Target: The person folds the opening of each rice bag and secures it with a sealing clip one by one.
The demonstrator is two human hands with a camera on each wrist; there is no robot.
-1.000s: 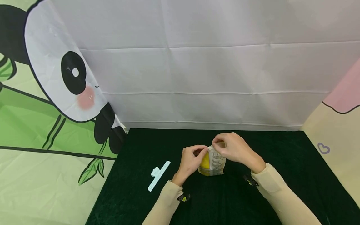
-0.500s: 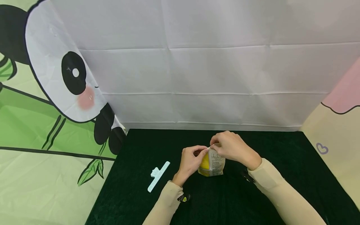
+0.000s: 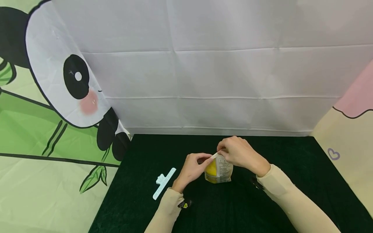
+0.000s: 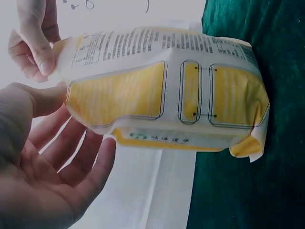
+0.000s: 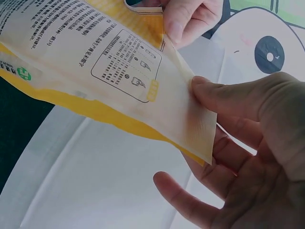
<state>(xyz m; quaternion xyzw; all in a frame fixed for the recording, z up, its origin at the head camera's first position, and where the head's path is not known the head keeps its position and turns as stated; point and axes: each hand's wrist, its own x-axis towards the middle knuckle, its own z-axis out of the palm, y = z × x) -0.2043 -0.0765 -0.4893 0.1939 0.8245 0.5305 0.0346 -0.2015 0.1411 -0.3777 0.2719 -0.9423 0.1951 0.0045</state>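
A yellow and white printed bag [image 3: 219,170] stands upright on the dark green cloth, its top edge between both hands. At the top's left end, my left hand [image 3: 194,168] pinches the bag between thumb and fingers. My right hand [image 3: 243,155] pinches the right end of the same edge. In the right wrist view, the right thumb lies flat on the sealed strip of the bag [image 5: 128,71], with fingers behind it. Rows of small print and yellow panels cover the bag [image 4: 157,90] in the left wrist view. Left of the hands lies a pale blue bag clip [image 3: 164,183].
Dark green cloth [image 3: 233,210] covers the table. A white curtain [image 3: 204,81] hangs behind its far edge, with a panda-printed sheet [image 3: 58,97] on the left and a cream and pink sheet [image 3: 349,145] on the right.
My right hand has shifted slightly left along the bag's top edge. My left hand has moved a little left and down, its fingers flatter. The bag and clip stay in place.
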